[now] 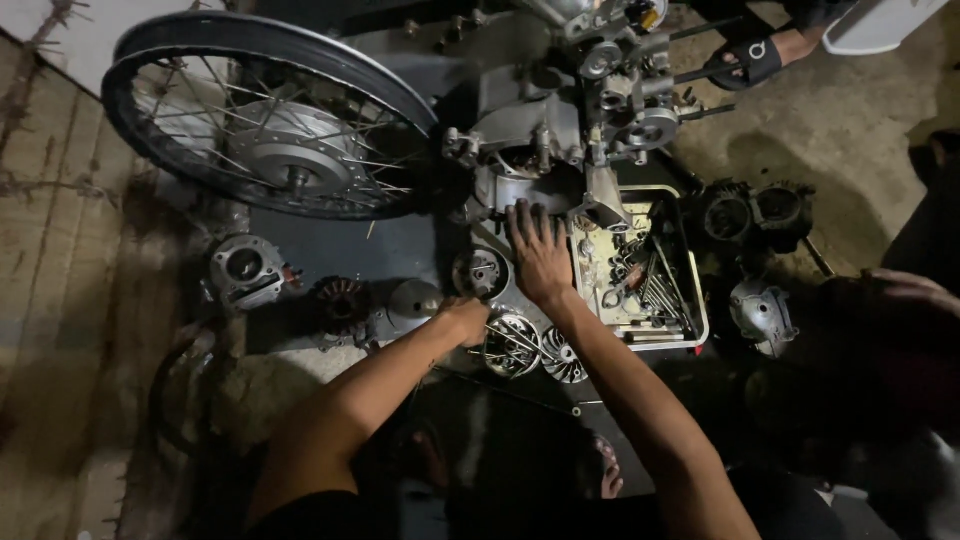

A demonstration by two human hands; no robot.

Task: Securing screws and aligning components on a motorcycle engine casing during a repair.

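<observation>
Both forearms run up from the bottom edge toward the grey cast-metal engine crankcase, which is my landmark. Left hand sits below it, curled closed over the edge of a round finned silver rotor with thin rods crossing its face; can't tell how firm the grip is. Right hand lies flat, fingers spread, palm down right at the crankcase's lower lip, holding nothing.

Right of that hand: shallow white rectangular parts tray with loose bolts and tools. Left of the crankcase: black spoked wheel with silver hub. Below-left: grey finned cylinder head on the floor.

Handling call: rotor looks like solid metal, heavy for its size, stiff, probably oily, so slippery. Fins thin, likely to chip if dropped. Best taken by the outer rim with full finger wrap, not by the rods or fin tips.
</observation>
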